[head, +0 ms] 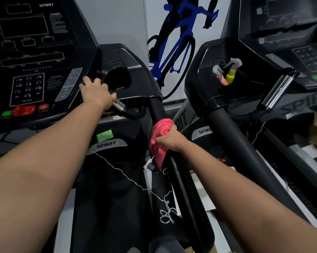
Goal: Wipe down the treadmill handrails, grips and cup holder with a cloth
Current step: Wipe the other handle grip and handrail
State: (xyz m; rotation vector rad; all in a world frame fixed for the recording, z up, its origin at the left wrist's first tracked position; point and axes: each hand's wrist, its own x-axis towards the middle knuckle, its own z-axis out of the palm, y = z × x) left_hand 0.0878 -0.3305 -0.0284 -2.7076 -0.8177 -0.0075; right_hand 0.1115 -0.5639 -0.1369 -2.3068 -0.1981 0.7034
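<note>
- Grey gym wall with a blue cyclist mural (177, 42) backs two treadmills. The near machine's cup holder (128, 79) sits just right of its console.
- Below and right of the cup holder, the right hand (169, 137) has its grip clamped round a pink cloth (160, 136) bunched on the black handrail (156, 108).
- Just below and left of the cup holder, the left hand (96, 94) has its grip closed over a chrome sensor bar (119, 105).
- The handrail's long axis runs from beneath the cup holder down toward the person, its far end pointing up at the console. The cloth drapes along it, loose tail hanging down.
- That tail could snag the thin white cord (124, 175) trailing well below the cup holder and drag it.
- Bunched this tightly, the cloth likely meets only part of the rail, so the underside may get missed.
</note>
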